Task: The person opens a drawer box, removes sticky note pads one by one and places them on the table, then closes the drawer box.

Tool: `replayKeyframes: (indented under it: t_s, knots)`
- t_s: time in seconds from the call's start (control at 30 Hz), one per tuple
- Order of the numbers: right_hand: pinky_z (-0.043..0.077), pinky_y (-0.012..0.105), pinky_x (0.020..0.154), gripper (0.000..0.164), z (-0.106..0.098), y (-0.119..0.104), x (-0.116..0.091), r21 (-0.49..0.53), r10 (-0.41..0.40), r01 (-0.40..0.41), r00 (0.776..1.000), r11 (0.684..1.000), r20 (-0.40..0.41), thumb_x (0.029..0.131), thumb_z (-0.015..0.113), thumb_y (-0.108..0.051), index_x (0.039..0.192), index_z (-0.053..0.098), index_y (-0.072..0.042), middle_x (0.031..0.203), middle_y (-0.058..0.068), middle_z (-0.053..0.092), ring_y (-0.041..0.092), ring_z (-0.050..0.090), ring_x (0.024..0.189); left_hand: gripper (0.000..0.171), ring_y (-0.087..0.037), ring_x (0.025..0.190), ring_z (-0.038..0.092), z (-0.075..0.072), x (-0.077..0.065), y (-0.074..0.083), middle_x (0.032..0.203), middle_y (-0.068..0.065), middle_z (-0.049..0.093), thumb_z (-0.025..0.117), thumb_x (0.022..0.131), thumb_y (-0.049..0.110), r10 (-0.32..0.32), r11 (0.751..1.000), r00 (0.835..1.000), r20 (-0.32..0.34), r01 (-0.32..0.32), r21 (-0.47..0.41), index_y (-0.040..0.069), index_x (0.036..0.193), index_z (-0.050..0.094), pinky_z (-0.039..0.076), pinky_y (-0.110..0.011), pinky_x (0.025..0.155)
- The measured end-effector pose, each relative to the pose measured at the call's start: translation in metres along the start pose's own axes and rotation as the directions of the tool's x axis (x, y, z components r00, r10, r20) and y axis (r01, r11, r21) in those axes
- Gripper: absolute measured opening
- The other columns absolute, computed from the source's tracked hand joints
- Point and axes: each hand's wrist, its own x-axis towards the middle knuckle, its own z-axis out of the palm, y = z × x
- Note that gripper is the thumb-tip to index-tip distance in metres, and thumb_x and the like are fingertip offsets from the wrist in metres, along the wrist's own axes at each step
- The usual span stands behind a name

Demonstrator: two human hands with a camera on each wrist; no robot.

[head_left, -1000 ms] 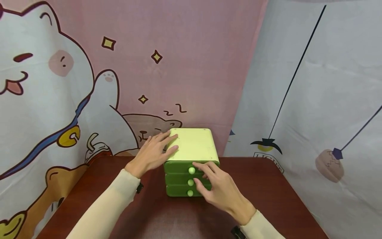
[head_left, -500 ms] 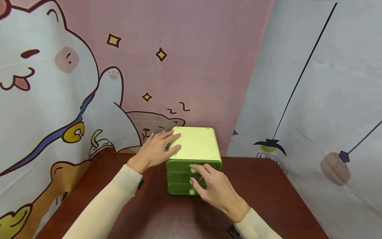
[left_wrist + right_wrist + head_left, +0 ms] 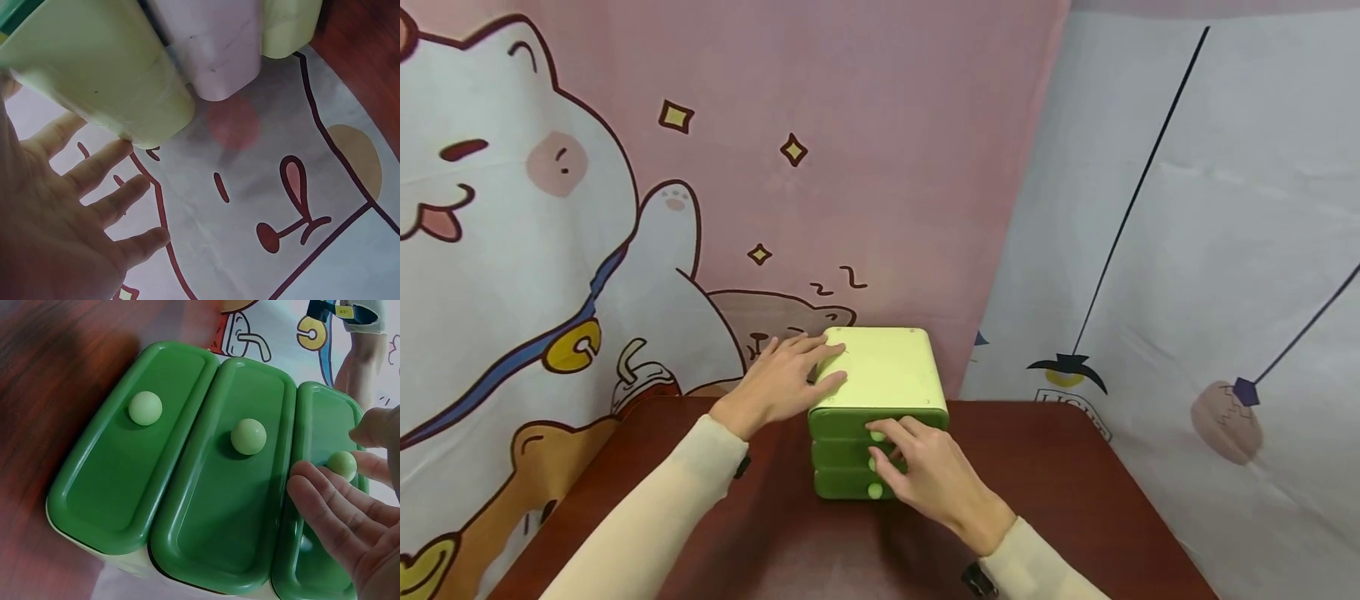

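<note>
A small three-tier drawer box with a pale yellow-green top stands on the table. Its green drawer fronts are closed, each with a round light-green knob. My left hand rests on the left edge of the top, fingers spread. In the left wrist view, its fingers lie along the box's pale side. My right hand is in front of the top drawer. In the right wrist view, its fingertips are right at the top knob, with the thumb apart from it.
The dark red-brown table extends to both sides of the box. Behind it hangs a cloth backdrop printed with cartoon animals. The lower knobs stick out below the right hand.
My right hand has shifted left, closer over the top knob. The left hand stays on the box's top edge. The head view has moved slightly; the drawers remain closed.
</note>
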Motion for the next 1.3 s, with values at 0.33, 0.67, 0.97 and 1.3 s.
replayKeyframes:
  t_s: [0.33,0.67,0.97,1.3]
  knots:
    - [0.06,0.012,0.067,0.026,0.001,0.005,0.005,-0.008,-0.029,0.029,0.998,1.0,-0.047,0.1,0.091,-0.009,0.125,0.083,-0.011,0.097,-0.001,0.081,0.002,0.078,0.072,0.072,-0.044,0.171,0.048,-0.004,0.007,0.003,0.182,-0.01,0.053,0.049,0.116,0.073,0.009,1.0,1.0,-0.003,-0.009,0.026,0.034,0.176,0.056,0.022,-0.077,0.144]
    - [0.06,0.01,0.067,0.027,0.007,0.009,0.006,-0.024,-0.059,0.057,0.997,0.998,-0.057,0.098,0.094,-0.008,0.122,0.082,-0.01,0.096,0.001,0.081,0.001,0.079,0.073,0.071,-0.044,0.171,0.048,0.005,0.002,-0.001,0.184,-0.01,0.05,0.046,0.118,0.072,0.007,1.0,1.0,-0.021,-0.007,0.012,0.034,0.176,0.055,0.02,-0.079,0.143]
    - [0.059,0.009,0.065,0.026,0.008,0.007,0.007,-0.042,-0.058,0.056,0.996,0.998,-0.063,0.097,0.097,-0.009,0.118,0.081,-0.01,0.094,0.002,0.081,0.002,0.078,0.071,0.071,-0.043,0.171,0.047,0.006,0.003,0.0,0.185,-0.009,0.049,0.044,0.118,0.073,0.009,0.999,1.0,-0.016,-0.009,0.035,0.035,0.177,0.054,0.021,-0.079,0.143]
    - [0.058,0.009,0.064,0.028,0.005,0.004,0.005,-0.076,-0.079,0.072,0.993,0.994,-0.083,0.093,0.1,-0.006,0.114,0.082,-0.01,0.09,0.0,0.079,0.003,0.077,0.071,0.072,-0.042,0.177,0.039,0.004,0.0,0.003,0.184,-0.008,0.05,0.043,0.118,0.074,0.006,0.999,1.0,-0.011,-0.005,0.053,0.035,0.178,0.052,0.019,-0.08,0.144]
